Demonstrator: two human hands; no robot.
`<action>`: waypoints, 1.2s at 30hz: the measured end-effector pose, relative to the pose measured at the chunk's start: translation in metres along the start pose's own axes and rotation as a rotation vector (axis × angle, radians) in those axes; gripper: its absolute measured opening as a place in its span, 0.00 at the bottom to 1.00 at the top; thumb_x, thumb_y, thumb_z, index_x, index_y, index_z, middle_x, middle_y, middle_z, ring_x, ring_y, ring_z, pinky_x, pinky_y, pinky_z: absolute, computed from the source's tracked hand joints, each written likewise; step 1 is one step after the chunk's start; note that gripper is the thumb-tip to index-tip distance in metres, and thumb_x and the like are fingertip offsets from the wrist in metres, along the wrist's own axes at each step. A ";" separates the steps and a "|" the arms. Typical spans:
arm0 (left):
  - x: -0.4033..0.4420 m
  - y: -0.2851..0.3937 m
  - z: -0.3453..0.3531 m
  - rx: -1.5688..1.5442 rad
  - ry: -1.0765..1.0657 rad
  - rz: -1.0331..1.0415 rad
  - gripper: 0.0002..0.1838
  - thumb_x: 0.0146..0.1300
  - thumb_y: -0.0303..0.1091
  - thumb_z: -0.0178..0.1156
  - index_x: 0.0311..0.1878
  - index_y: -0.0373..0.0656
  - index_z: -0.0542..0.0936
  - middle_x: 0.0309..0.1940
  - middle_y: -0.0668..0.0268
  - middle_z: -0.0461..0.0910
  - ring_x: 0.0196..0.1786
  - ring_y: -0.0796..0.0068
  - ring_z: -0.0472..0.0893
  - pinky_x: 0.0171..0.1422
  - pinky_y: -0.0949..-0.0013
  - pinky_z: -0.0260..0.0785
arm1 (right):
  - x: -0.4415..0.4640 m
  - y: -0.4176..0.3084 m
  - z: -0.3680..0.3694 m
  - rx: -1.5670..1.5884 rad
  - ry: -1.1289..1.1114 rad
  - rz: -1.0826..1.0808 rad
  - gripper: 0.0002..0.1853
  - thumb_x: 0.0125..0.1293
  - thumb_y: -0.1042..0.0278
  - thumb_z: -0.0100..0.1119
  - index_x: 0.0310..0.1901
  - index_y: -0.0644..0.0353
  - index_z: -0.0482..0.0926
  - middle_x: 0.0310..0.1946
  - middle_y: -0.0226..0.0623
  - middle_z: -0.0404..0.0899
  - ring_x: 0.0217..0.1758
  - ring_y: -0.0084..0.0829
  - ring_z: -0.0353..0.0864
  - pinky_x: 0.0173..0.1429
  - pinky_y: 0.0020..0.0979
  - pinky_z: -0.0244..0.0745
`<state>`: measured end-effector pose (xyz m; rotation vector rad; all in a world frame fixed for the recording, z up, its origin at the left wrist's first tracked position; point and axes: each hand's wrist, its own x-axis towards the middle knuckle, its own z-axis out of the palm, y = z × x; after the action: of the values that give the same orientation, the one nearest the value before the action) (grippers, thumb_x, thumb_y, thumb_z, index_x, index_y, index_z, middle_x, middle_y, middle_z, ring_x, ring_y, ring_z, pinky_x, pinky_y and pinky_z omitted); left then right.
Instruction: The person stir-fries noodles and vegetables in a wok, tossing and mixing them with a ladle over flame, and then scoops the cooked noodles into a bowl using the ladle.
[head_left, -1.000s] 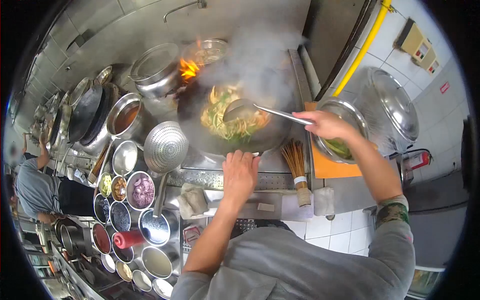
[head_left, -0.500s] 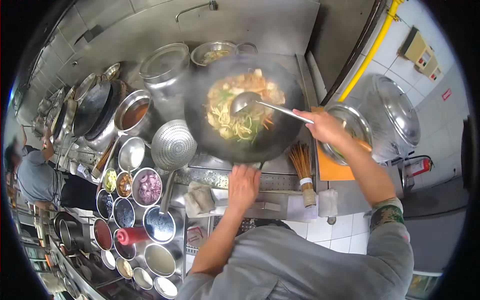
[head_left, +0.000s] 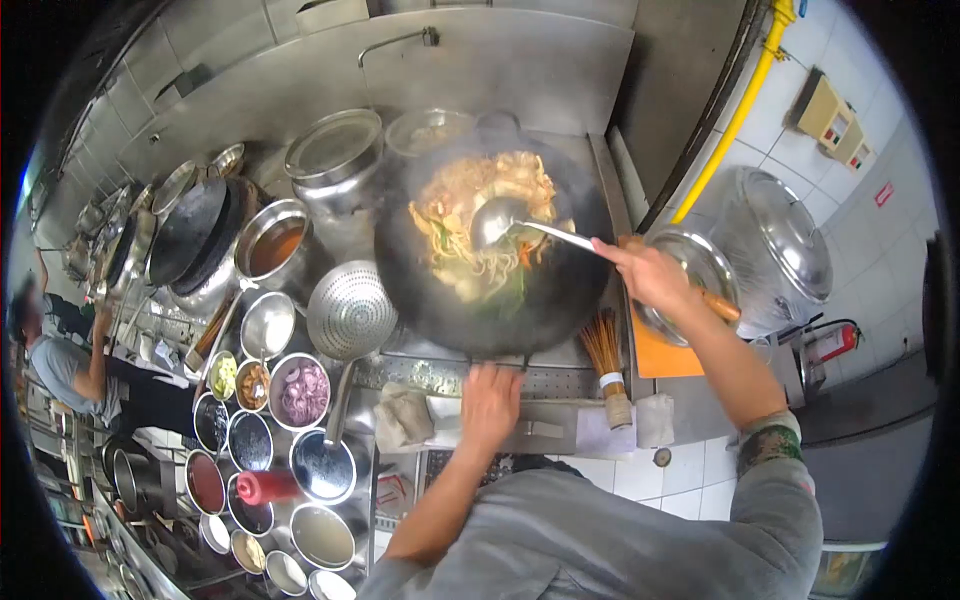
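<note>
A large dark wok (head_left: 400, 290) sits on the stove, with steaming noodles (head_left: 490, 262), greens and orange strips inside. My right hand (head_left: 655, 275) grips the handle of a metal ladle (head_left: 500, 222), whose bowl rests among the noodles. At the wok's near edge, my left hand (head_left: 490, 408) is closed, its fingers curled over the wok's handle area; the grip itself is partly hidden. A bamboo brush (head_left: 607, 365) lies to the right of that hand. To its left is a folded cloth (head_left: 403, 418).
A perforated strainer (head_left: 350, 305) lies left of the wok, beside pots and bowls of seasonings, including sliced onion (head_left: 303, 393). A red squeeze bottle (head_left: 266, 487) lies across the bowls. Lidded pots (head_left: 790, 240) stand right. Another person (head_left: 75, 365) works at far left.
The noodles have shifted and bunched toward the far side of the wok. The ladle has moved slightly within them. My left hand stays at the near edge; the whole view has shifted a little.
</note>
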<state>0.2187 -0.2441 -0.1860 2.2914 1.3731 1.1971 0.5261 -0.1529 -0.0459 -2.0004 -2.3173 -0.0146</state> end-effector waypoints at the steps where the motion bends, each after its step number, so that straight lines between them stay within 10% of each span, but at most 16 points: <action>1: -0.017 0.001 -0.006 -0.035 0.004 0.025 0.04 0.64 0.31 0.70 0.38 0.44 0.84 0.33 0.58 0.79 0.42 0.51 0.77 0.48 0.54 0.68 | -0.009 0.000 -0.008 -0.038 -0.006 0.026 0.32 0.72 0.70 0.60 0.73 0.24 0.73 0.44 0.49 0.82 0.44 0.56 0.84 0.53 0.51 0.80; 8: 0.066 0.014 -0.031 -0.013 0.010 -0.013 0.06 0.64 0.33 0.69 0.40 0.43 0.84 0.37 0.59 0.79 0.44 0.51 0.77 0.48 0.53 0.68 | -0.042 0.028 0.013 0.788 -0.164 0.102 0.34 0.74 0.76 0.57 0.77 0.32 0.69 0.55 0.47 0.84 0.44 0.38 0.82 0.58 0.31 0.76; 9: 0.069 0.006 -0.022 -0.007 0.015 -0.003 0.06 0.64 0.33 0.69 0.40 0.43 0.84 0.37 0.59 0.79 0.44 0.52 0.77 0.47 0.52 0.68 | -0.037 0.025 0.022 0.854 -0.167 0.189 0.32 0.74 0.72 0.59 0.77 0.38 0.69 0.59 0.43 0.85 0.57 0.49 0.84 0.63 0.43 0.77; 12: 0.076 -0.004 -0.009 0.007 0.009 0.001 0.06 0.65 0.34 0.68 0.40 0.42 0.84 0.38 0.60 0.79 0.45 0.53 0.77 0.48 0.52 0.68 | -0.007 0.004 0.025 0.508 0.061 0.185 0.32 0.73 0.70 0.61 0.77 0.38 0.70 0.62 0.49 0.82 0.61 0.51 0.84 0.65 0.42 0.76; 18: 0.085 0.006 -0.010 0.086 0.090 -0.024 0.07 0.66 0.35 0.68 0.41 0.42 0.84 0.40 0.59 0.80 0.48 0.53 0.78 0.49 0.51 0.69 | 0.018 0.017 0.057 0.542 -0.167 0.009 0.31 0.72 0.70 0.62 0.75 0.39 0.72 0.64 0.52 0.80 0.63 0.51 0.82 0.67 0.41 0.75; 25: 0.081 0.011 -0.020 0.049 -0.067 -0.021 0.06 0.67 0.34 0.67 0.39 0.41 0.84 0.36 0.56 0.79 0.44 0.50 0.77 0.50 0.51 0.68 | -0.027 0.029 -0.041 0.531 -0.474 -0.074 0.34 0.70 0.80 0.59 0.77 0.47 0.71 0.49 0.35 0.84 0.46 0.23 0.77 0.56 0.30 0.76; 36: -0.024 0.010 -0.017 -0.039 -0.035 -0.005 0.06 0.63 0.33 0.69 0.41 0.45 0.84 0.38 0.59 0.77 0.47 0.54 0.76 0.50 0.53 0.66 | -0.011 0.005 -0.005 -0.044 0.006 -0.046 0.34 0.72 0.71 0.59 0.76 0.25 0.70 0.48 0.46 0.83 0.47 0.53 0.83 0.51 0.47 0.79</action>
<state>0.2068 -0.2724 -0.1819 2.2701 1.3313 1.1655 0.5330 -0.1632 -0.0423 -1.9634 -2.3798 -0.0748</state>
